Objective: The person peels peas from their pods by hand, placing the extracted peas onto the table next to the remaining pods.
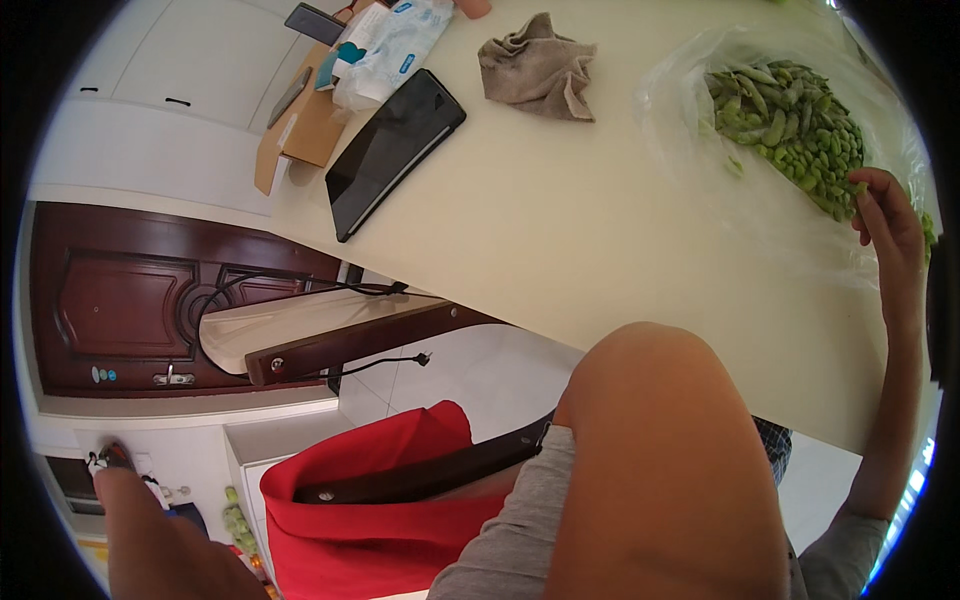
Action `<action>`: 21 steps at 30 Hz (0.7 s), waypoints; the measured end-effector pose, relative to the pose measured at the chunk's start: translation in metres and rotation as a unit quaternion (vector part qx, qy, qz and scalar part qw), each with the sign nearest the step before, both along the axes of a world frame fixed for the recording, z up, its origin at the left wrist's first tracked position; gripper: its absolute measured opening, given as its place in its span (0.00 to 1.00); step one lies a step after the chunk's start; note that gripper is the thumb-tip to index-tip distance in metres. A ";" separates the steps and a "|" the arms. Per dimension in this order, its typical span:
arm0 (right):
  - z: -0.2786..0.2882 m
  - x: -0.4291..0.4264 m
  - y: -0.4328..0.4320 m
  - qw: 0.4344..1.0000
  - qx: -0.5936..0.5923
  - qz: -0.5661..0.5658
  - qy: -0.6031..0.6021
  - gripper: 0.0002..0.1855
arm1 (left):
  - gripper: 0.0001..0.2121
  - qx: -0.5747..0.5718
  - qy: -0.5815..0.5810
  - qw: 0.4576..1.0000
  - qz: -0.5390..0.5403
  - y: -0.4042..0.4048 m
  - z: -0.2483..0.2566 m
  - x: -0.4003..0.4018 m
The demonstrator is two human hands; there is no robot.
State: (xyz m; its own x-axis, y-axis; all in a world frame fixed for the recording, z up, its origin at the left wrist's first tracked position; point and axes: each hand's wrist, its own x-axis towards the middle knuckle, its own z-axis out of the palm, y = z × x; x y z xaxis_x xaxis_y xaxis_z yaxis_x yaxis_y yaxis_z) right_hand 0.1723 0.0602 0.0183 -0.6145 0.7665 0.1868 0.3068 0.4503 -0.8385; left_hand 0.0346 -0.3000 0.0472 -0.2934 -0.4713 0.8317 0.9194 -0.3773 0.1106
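Observation:
My right hand is at the far right over the table, pinching a small green bean or piece of pod between thumb and fingers. Just beside it, a spread-out clear plastic bag holds a heap of green bean pods. Loose shelled green beans lie against the pods on the side nearer my hand. More green pieces show behind my wrist, partly hidden. My left hand is out of view.
On the cream table lie a crumpled cloth, a black tablet, a tissue pack and a cardboard box. My raised knee overlaps the table edge. A red cloth drapes a wooden chair; a plugged cord hangs nearby.

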 end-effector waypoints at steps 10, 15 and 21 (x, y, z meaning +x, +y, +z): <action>0.003 -0.004 -0.008 0.999 -0.027 0.003 0.048 0.08 | 0.16 0.003 -0.021 1.000 -0.022 0.001 0.000 -0.008; 0.019 -0.016 -0.021 0.993 -0.069 0.013 0.091 0.06 | 0.16 0.024 -0.021 0.999 -0.031 -0.001 0.022 -0.012; 0.019 -0.006 -0.017 0.993 -0.088 -0.001 0.075 0.06 | 0.17 0.051 -0.011 0.997 -0.055 0.030 0.030 -0.022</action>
State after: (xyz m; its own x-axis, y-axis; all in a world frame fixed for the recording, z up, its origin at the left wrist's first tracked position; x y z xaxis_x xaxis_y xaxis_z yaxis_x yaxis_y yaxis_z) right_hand 0.1660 0.0427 0.0376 -0.5881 0.7967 0.1392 0.1731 0.2921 -0.9406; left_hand 0.0125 -0.2705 0.0776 -0.3648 -0.5174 0.7741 0.8701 -0.4854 0.0856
